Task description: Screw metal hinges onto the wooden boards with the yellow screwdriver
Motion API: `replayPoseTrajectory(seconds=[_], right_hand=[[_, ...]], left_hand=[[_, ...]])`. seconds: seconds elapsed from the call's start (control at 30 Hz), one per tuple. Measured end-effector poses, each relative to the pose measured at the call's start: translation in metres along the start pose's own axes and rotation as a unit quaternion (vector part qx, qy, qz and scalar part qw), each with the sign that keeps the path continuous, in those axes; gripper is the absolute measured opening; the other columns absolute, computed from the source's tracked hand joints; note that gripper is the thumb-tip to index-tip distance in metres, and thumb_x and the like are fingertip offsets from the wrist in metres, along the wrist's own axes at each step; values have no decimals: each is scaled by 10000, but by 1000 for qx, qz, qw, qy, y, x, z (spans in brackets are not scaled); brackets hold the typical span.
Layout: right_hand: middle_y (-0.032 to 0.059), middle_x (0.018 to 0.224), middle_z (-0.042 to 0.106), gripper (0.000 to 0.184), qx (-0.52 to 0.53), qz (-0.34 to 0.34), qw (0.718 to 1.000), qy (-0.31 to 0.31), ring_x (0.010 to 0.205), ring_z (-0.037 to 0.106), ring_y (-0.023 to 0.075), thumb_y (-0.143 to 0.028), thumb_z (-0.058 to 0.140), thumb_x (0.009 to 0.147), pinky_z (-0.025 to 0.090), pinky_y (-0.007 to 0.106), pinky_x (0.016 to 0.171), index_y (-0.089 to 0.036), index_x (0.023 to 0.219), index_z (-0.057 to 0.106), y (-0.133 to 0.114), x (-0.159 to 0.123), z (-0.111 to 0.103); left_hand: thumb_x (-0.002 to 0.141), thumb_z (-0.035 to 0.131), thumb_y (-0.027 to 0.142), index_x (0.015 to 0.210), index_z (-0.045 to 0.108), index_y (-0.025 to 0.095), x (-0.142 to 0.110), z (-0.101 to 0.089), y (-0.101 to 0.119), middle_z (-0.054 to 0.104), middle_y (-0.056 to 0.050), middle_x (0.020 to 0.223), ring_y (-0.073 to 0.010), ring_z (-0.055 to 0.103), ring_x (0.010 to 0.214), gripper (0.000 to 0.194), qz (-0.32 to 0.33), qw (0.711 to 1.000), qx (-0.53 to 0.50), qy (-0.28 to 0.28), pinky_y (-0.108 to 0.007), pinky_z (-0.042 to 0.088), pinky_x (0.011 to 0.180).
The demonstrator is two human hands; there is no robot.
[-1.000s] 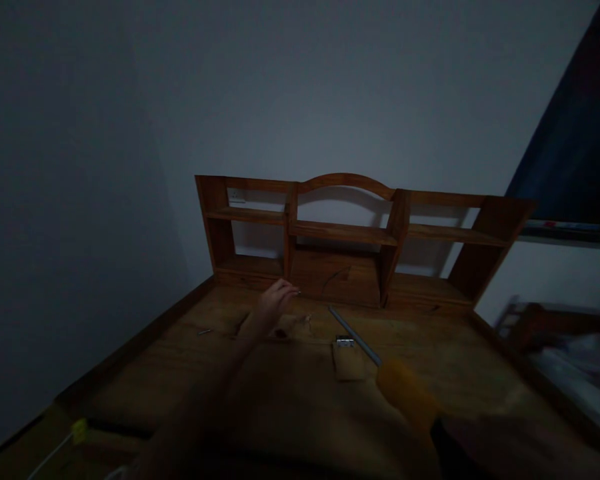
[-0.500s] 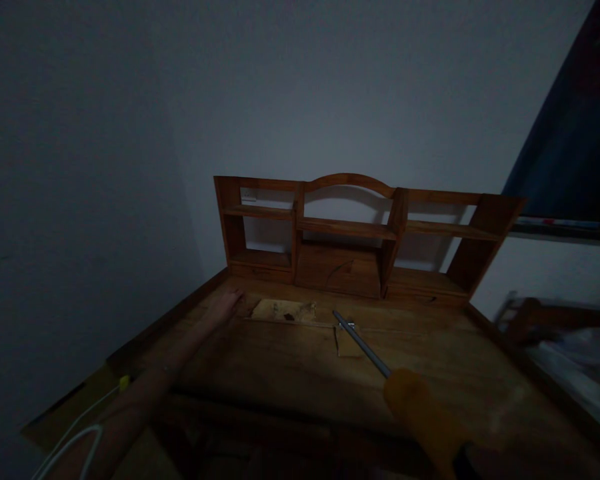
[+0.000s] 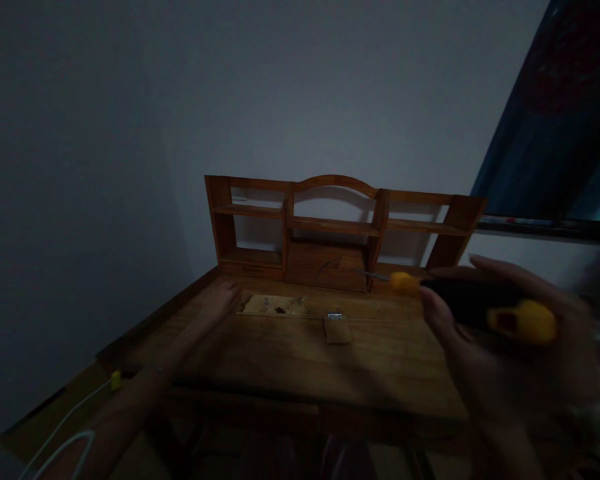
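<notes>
My right hand [image 3: 510, 353] is wrapped round the black and yellow handle [image 3: 460, 300] of a screwdriver and holds it up above the desk's right side. Its thin metal shaft [image 3: 373, 274] points left, towards the shelf unit. At the left, my left hand [image 3: 219, 300] rests on the wooden desk top [image 3: 280, 360], and its fingers look laid out but dim. Just right of those fingers lies a pale, torn-looking patch [image 3: 275, 305] with dark spots. Nearer the middle, a small wooden piece [image 3: 338, 331] with a shiny metal hinge-like fitting [image 3: 335, 317] sits on the desk.
A wooden shelf unit [image 3: 333, 229] with an arched top stands along the desk's back edge against the wall. A white cable [image 3: 75, 407] with a yellow tag [image 3: 115, 380] runs by my left forearm. A dark curtain [image 3: 535, 113] hangs at the right.
My right hand has come up into view, lifting the screwdriver; its tip has swung from the small wooden piece towards the shelf unit. My left hand stays at about the same place.
</notes>
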State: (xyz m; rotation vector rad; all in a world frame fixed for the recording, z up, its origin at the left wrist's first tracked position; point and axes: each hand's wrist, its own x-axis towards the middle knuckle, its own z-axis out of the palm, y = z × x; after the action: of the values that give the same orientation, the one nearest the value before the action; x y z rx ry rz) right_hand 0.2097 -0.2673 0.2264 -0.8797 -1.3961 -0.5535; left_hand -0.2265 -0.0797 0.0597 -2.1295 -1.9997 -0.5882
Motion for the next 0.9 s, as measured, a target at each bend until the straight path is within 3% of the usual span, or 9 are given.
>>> replayPoseTrajectory(seconds=[0.07, 0.17, 0.3, 0.4, 0.53, 0.7, 0.77, 0.9], right_hand=[[37, 1030, 718, 395, 6, 26, 997, 76, 934, 696, 289, -369, 786, 797, 568, 476, 837, -332, 1170, 659, 21, 0, 27], [52, 1012, 705, 334, 34, 45, 992, 116, 894, 692, 249, -381, 766, 811, 556, 418, 813, -245, 1092, 648, 62, -8, 82], [41, 922, 679, 369, 97, 166, 978, 80, 765, 690, 214, -457, 711, 842, 550, 350, 686, -221, 1080, 556, 115, -38, 148], [49, 895, 699, 378, 121, 189, 973, 60, 784, 703, 221, -428, 692, 865, 560, 367, 726, -216, 1120, 510, 147, -70, 176], [108, 1106, 678, 410, 127, 180, 975, 42, 1021, 680, 239, -388, 713, 849, 532, 427, 911, -207, 1172, 536, 178, -105, 188], [100, 1092, 690, 335, 124, 231, 965, 26, 1001, 679, 226, -393, 727, 844, 540, 415, 903, -191, 1089, 619, 184, -114, 183], [103, 1037, 709, 340, 125, 256, 958, 31, 948, 693, 221, -413, 729, 842, 556, 398, 866, -178, 1062, 620, 177, -113, 180], [60, 840, 710, 359, 129, 288, 949, 10, 614, 658, 159, -461, 716, 844, 555, 304, 602, -185, 1018, 567, 164, -115, 178]], left_hand=[[956, 489, 291, 987, 682, 192, 17, 7, 30, 658, -104, 1054, -236, 598, 1024, 219, 53, 997, -27, 50, -337, 450, 929], [985, 475, 297, 1029, 689, 206, 44, 31, 93, 669, -86, 1049, -212, 598, 1025, 237, 160, 979, -84, 99, -341, 461, 948], [979, 536, 346, 1026, 704, 236, 61, 77, 177, 695, -54, 1006, -194, 622, 1005, 206, 277, 935, -192, 114, -350, 481, 948], [971, 565, 346, 1029, 712, 247, 56, 104, 212, 709, -41, 1026, -189, 627, 1029, 187, 312, 910, -258, 85, -345, 487, 941], [957, 585, 408, 1030, 723, 239, 47, 118, 221, 712, -53, 1042, -202, 624, 1049, 230, 317, 903, -286, 51, -362, 483, 948], [896, 662, 465, 1037, 730, 242, 48, 127, 217, 715, -53, 1047, -217, 618, 1062, 273, 302, 901, -310, 23, -371, 473, 955], [882, 684, 455, 1032, 736, 244, 49, 131, 216, 718, -50, 1025, -219, 617, 1050, 264, 298, 902, -313, 9, -371, 469, 954], [879, 697, 418, 1008, 743, 253, 49, 133, 215, 719, -43, 1039, -222, 611, 1064, 214, 303, 899, -317, -15, -379, 453, 980]])
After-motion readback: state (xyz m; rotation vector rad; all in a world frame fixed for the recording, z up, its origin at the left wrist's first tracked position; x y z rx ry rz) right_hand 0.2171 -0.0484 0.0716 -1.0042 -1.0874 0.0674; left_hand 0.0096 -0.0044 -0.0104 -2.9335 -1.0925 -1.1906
